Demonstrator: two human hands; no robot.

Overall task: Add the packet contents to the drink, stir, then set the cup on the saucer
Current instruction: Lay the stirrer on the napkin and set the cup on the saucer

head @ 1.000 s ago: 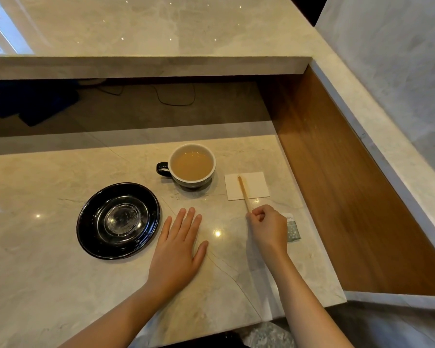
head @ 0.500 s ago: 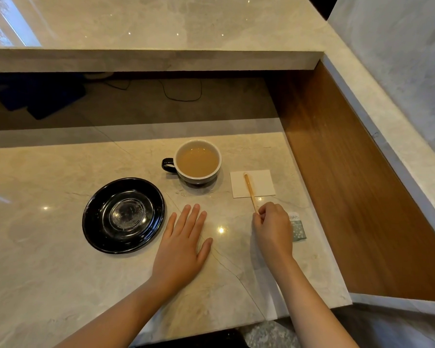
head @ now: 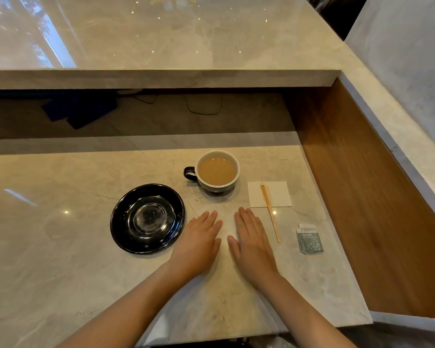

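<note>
A cup (head: 217, 172) with a dark handle holds a light brown drink and stands on the marble counter, apart from the black saucer (head: 147, 218) at its lower left. A wooden stir stick (head: 270, 213) lies with its far end on a white napkin (head: 276, 194), right of the cup. A torn grey-green packet (head: 309, 239) lies flat further right. My left hand (head: 199, 243) and my right hand (head: 253, 243) rest palm down side by side in front of the cup, fingers spread, holding nothing.
A raised marble ledge (head: 161, 77) runs across behind the cup. A wooden side panel (head: 362, 197) drops off along the counter's right edge. Dark cloth (head: 81, 110) and a cable (head: 204, 106) lie in the recess under the ledge.
My right hand let go of the stir stick and moved left to lie flat beside my left hand. The packet it partly covered is now fully in sight.
</note>
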